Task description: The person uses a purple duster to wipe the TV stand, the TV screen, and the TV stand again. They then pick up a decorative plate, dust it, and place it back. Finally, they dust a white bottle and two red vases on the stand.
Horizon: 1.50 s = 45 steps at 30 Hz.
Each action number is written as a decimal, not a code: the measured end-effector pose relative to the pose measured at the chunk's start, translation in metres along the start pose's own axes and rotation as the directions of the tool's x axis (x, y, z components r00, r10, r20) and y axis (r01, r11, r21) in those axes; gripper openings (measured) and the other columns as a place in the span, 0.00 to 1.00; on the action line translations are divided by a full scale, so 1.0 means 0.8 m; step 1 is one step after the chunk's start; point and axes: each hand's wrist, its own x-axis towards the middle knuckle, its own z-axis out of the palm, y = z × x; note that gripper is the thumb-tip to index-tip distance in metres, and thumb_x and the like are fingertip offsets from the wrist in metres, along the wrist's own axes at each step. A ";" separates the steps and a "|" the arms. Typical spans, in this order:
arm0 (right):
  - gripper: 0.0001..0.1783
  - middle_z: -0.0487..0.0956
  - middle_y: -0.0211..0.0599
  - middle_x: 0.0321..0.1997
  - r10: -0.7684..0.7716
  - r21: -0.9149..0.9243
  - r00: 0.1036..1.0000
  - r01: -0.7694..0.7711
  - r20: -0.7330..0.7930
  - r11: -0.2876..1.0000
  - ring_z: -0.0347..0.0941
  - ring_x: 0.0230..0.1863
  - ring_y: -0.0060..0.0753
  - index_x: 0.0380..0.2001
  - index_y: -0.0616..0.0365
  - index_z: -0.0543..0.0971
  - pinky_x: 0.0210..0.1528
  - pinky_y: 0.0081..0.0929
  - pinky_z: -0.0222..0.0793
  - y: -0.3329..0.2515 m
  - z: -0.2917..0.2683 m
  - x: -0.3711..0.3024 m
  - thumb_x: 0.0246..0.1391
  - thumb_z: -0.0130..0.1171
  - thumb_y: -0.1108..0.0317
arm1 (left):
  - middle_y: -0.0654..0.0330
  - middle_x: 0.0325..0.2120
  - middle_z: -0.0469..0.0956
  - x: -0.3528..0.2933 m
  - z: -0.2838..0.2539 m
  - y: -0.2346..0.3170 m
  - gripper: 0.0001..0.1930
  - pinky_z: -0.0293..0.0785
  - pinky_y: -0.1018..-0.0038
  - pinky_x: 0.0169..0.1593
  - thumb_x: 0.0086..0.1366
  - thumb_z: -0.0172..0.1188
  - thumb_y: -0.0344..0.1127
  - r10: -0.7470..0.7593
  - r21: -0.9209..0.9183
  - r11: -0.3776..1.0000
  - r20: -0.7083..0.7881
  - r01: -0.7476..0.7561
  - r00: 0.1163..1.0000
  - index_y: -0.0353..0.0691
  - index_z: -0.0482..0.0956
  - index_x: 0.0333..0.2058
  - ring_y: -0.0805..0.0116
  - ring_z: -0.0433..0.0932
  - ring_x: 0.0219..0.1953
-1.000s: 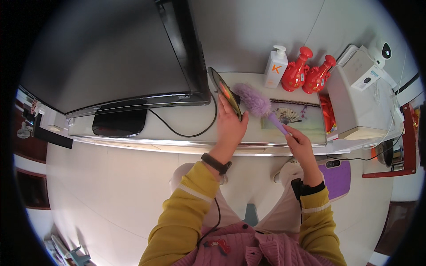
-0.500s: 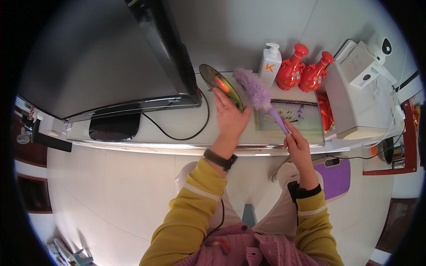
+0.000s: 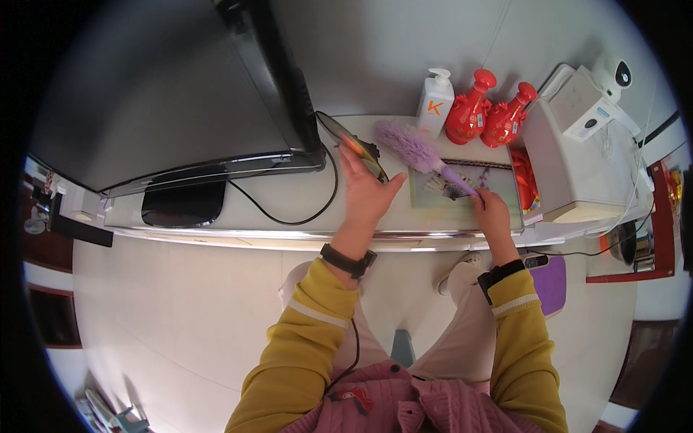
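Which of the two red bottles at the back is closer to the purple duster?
The left red bottle, standing right beside the white pump bottle. The other red bottle stands farther from the purple duster, next to the white box.

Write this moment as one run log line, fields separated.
left hand: tilts round plate | right hand: holds purple duster | surface: white shelf

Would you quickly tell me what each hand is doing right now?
Left hand: gripping a tilted round plate.
Right hand: closed on a purple duster.

Yellow sleeves with pale cuff stripes, black wristbands, pink cardigan.
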 end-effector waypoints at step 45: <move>0.21 0.74 0.37 0.51 0.051 0.863 0.950 -0.300 0.307 0.406 0.76 0.42 0.24 0.60 0.57 0.66 0.43 0.24 0.79 -0.145 0.101 0.083 0.64 0.50 0.73 | 0.53 0.44 0.68 0.026 -0.034 -0.048 0.09 0.72 0.56 0.55 0.61 0.52 0.27 -0.560 -0.702 0.095 0.549 0.706 0.621 0.35 0.67 0.41 0.53 0.71 0.50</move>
